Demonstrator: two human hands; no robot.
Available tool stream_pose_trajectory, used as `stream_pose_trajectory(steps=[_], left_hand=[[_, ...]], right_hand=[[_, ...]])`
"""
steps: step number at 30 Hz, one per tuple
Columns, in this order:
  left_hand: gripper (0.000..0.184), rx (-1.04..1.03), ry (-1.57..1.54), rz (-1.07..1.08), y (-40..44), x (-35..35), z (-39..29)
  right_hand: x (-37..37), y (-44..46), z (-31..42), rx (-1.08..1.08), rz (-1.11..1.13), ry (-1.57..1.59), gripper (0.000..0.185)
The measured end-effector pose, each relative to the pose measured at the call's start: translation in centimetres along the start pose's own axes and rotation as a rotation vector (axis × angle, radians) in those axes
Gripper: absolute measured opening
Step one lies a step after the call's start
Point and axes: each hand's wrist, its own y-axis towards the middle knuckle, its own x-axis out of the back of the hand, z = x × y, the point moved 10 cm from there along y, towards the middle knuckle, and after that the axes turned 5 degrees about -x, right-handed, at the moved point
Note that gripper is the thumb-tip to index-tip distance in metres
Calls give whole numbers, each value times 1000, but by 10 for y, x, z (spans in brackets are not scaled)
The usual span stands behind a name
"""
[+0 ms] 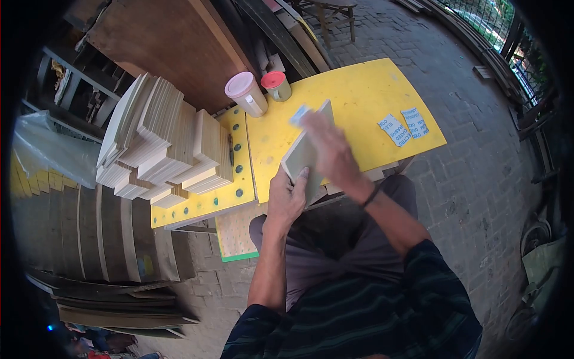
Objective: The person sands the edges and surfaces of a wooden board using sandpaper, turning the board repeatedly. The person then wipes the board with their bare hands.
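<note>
- Left fingers (302,178) grip the board (297,153) at frame centre; brace it steadily.
- Right fingers (317,124), blurred, hold sandpaper (298,115); stroke evenly, pressing lightly.

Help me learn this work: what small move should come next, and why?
Probably stroke the sandpaper in the right hand down along the wooden board, since that blurred hand is near its upper end and the left hand steadies its lower end.

The tabletop (359,90) is yellow, one lid (274,79) red.
</note>
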Motion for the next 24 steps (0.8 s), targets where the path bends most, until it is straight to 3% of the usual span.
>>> stream_pose_trajectory(steps=[2, 5, 6, 8, 9, 11, 13, 16, 18, 20, 22, 24], left_hand=[[33, 8, 9, 2, 0, -1, 4], [35, 25, -9, 36, -4, -1, 8], [35, 24, -4, 32, -3, 0, 7], [34, 53, -88, 3, -2, -1, 7], [34, 49, -90, 5, -3, -2, 6], [34, -45, -32, -31, -1, -1, 1], [35, -2, -73, 8, -1, 1, 14], [36, 61, -140, 74, -2, -3, 23], [35, 64, -147, -10, 2, 1, 8], [35, 61, -146, 1, 1, 0, 8], [35, -22, -24, -13, 2, 1, -4], [36, 39, -83, 19, 0, 1, 9]], right_hand=[[2, -16, 57, 160, 109, 83, 53], [-3, -16, 40, 264, 88, 31, 50], [-9, -10, 23, 266, 86, 36, 50], [-10, 13, -30, 7, -14, -66, 57], [-10, 17, -34, -2, -20, -70, 59], [-9, 2, -8, 52, 17, -29, 59], [-5, -20, 47, 162, 87, 21, 60], [-6, -30, 59, 271, 140, -12, 60], [-11, -15, 31, 222, 134, -13, 60], [-14, 2, -9, 34, 84, -161, 60], [-10, -7, 5, 56, 43, -174, 61], [-7, -26, 56, 197, 128, -83, 56]])
